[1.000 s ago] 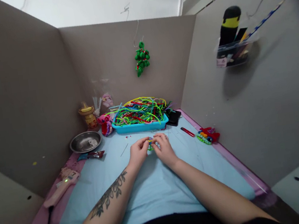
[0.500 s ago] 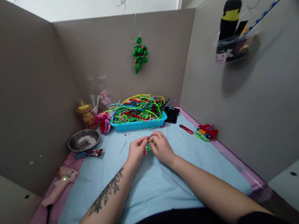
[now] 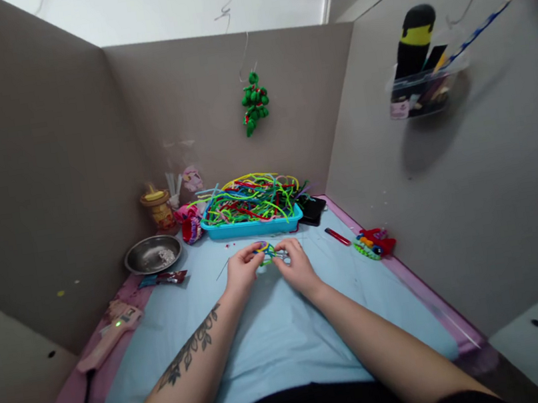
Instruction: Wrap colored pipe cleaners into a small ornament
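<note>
My left hand [image 3: 240, 272] and my right hand [image 3: 297, 264] meet over the light blue mat [image 3: 269, 336], fingers pinched on a small multicoloured pipe-cleaner piece [image 3: 266, 252] held between them. The piece shows green, yellow and blue loops, and it is partly hidden by my fingertips. Just behind my hands stands a blue tray [image 3: 251, 226] heaped with several coloured pipe cleaners. A thin needle-like stick [image 3: 222, 270] lies on the mat left of my left hand.
A steel bowl [image 3: 152, 254], a snack wrapper [image 3: 162, 279] and a pink glue gun [image 3: 109, 333] lie at the left. A red tool [image 3: 337, 236] and a finished coloured figure [image 3: 374, 244] lie at the right. Grey cardboard walls enclose the desk; a green ornament [image 3: 254, 104] hangs on the back wall.
My hands have drawn slightly apart and the pipe-cleaner piece shows more between my fingertips, lifted a little toward the tray. The view has shifted slightly.
</note>
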`<state>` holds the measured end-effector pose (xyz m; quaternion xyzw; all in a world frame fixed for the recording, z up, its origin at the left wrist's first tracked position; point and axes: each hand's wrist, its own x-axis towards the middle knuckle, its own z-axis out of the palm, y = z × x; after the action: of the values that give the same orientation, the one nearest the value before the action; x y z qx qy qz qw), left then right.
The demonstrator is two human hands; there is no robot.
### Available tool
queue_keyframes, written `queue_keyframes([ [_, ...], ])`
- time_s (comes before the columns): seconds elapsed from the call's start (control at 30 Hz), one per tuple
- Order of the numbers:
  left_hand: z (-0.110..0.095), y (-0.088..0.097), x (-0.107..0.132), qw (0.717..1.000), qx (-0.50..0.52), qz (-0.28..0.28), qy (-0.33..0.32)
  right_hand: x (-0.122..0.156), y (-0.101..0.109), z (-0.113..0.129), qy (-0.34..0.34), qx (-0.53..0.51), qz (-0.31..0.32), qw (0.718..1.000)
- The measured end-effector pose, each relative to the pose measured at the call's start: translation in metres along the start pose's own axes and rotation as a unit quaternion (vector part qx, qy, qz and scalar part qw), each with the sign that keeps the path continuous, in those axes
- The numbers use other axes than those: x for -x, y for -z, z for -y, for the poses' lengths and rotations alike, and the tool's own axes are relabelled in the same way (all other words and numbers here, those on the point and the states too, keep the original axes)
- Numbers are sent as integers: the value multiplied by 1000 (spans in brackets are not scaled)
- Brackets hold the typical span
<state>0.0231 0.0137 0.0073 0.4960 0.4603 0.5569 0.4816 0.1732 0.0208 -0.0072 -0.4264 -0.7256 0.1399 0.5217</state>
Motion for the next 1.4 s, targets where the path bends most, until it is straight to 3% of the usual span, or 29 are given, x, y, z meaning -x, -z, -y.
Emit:
queue_keyframes([
  [0.33, 0, 0, 0, 1000, 15, 16, 14, -1, 1, -1, -26, -43, 3, 999],
  [0.63, -3, -1, 2, 999, 11, 45, 27, -5, -1, -6, -125, -115, -3, 985],
  [1.2, 1, -5, 2, 999, 33, 17, 20, -2, -2, 4, -55, -27, -64, 996],
  [1.4, 2, -8, 2, 999, 53, 0, 4, 2, -17, -5, -150, -107, -56, 981],
])
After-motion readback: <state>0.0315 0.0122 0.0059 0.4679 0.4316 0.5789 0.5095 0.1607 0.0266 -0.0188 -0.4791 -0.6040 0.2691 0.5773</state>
